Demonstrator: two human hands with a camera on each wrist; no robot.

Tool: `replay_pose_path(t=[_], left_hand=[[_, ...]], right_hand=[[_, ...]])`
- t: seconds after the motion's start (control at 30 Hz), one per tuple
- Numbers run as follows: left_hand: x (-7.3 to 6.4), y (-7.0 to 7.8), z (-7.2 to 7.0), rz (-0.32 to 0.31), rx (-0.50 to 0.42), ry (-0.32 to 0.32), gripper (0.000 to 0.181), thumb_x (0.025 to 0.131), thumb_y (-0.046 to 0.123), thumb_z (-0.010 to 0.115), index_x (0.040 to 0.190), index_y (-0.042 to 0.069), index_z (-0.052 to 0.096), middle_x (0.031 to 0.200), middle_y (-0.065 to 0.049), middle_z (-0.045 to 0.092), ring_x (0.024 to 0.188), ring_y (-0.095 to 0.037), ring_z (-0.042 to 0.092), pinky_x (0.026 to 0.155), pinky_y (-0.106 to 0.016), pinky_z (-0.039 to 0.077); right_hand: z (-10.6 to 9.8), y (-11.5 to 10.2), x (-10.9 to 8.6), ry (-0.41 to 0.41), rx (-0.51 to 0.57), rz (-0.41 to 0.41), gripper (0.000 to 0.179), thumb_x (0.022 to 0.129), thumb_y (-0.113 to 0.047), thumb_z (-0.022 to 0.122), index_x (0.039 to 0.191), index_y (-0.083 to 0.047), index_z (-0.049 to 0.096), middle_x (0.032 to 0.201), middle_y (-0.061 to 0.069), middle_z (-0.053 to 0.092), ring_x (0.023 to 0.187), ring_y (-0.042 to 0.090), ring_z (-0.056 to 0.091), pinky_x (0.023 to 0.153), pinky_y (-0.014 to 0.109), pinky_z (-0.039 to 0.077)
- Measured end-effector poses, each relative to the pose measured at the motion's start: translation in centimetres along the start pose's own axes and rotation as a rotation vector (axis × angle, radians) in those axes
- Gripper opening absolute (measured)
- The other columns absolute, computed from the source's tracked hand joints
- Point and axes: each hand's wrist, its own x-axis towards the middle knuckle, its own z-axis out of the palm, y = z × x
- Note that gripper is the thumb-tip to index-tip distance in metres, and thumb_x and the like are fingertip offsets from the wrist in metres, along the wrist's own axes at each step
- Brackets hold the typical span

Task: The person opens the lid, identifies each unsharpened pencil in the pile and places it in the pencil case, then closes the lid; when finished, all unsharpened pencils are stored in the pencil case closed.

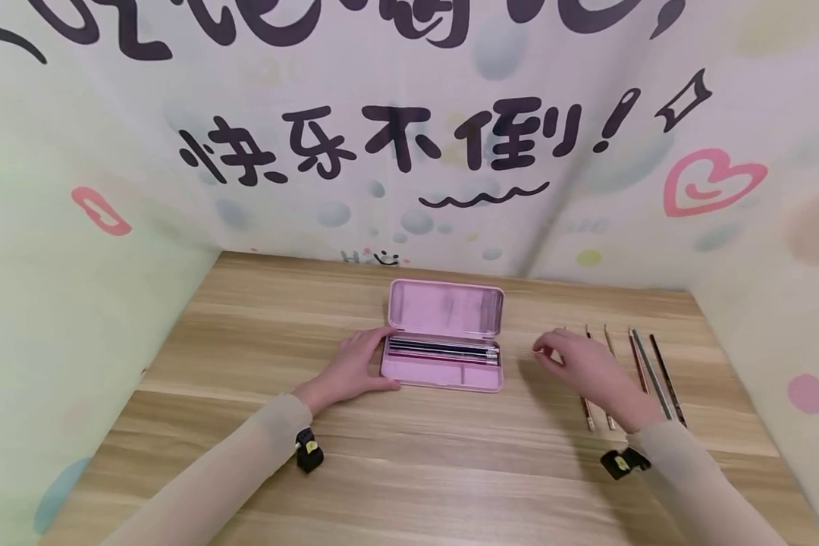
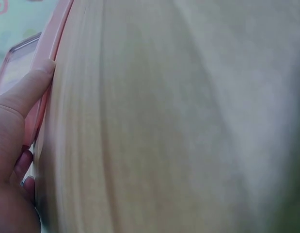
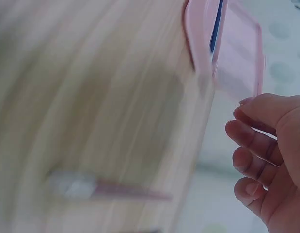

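A pink pencil case lies with its lid raised at the back. Several pencils sit lengthwise in its rear compartment; the front one shows bare pink with a small divider. My left hand grips the left end, thumb at the front edge and fingers at the back corner. The left wrist view shows that thumb pressed on the case's side. To the right of the case, my right hand hovers above the table, fingers loosely curled, holding nothing.
Several loose pencils lie side by side on the wooden table at the right, some partly hidden by my right hand and forearm. Printed cloth walls close in the back and both sides.
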Motion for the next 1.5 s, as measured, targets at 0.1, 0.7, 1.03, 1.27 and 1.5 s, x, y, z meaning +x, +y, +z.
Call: replay_pose_path(t=[0.1,0.7,1.03,1.27,1.5], left_hand=[[0.0,0.0,0.1,-0.011,-0.004,-0.004,0.102,0.080,0.045,0.090,0.160,0.010,0.037,0.160,-0.014,0.045,0.146,-0.037,0.040,0.121,-0.062,0.025],[0.3,0.2,0.2,-0.009,-0.023,-0.018,0.102,0.079,0.045,0.090,0.161,0.013,0.036,0.161,-0.011,0.044,0.147,-0.035,0.038,0.123,-0.061,0.022],[0.2,0.2,-0.1,-0.016,-0.013,-0.012,0.102,0.079,0.042,0.091,0.160,0.011,0.037,0.160,-0.012,0.046,0.146,-0.036,0.039,0.123,-0.060,0.023],[0.0,0.4,-0.3,-0.020,-0.007,-0.020,0.103,0.079,0.044,0.090,0.160,0.011,0.036,0.161,-0.013,0.045,0.145,-0.037,0.040,0.122,-0.060,0.024],[0.1,0.1,-0.2,-0.014,-0.007,-0.011,0.103,0.078,0.043,0.091,0.160,0.011,0.037,0.160,-0.013,0.045,0.146,-0.037,0.040,0.122,-0.060,0.025]], right_hand=[[-0.6,1.6,-1.9,-0.011,-0.004,0.058,0.011,0.096,-0.009,0.073,0.107,-0.008,0.075,0.093,-0.002,0.071,0.078,0.012,0.065,0.065,0.034,0.055],[-2.2,10.7,-10.0,0.021,-0.025,0.412,0.019,0.097,-0.004,0.066,0.104,0.013,0.065,0.084,0.024,0.071,0.070,0.035,0.068,0.061,0.052,0.055],[-1.6,11.9,-10.8,0.007,-0.068,0.431,0.023,0.097,-0.008,0.068,0.106,0.013,0.064,0.090,0.028,0.072,0.071,0.040,0.070,0.058,0.053,0.055],[-1.1,12.0,-10.9,-0.011,-0.042,0.446,0.021,0.097,-0.006,0.066,0.105,0.013,0.063,0.091,0.030,0.071,0.074,0.042,0.070,0.063,0.057,0.056],[-1.0,12.1,-10.7,0.004,-0.041,0.453,0.021,0.096,-0.005,0.066,0.106,0.013,0.062,0.083,0.023,0.070,0.065,0.030,0.066,0.054,0.047,0.052]])
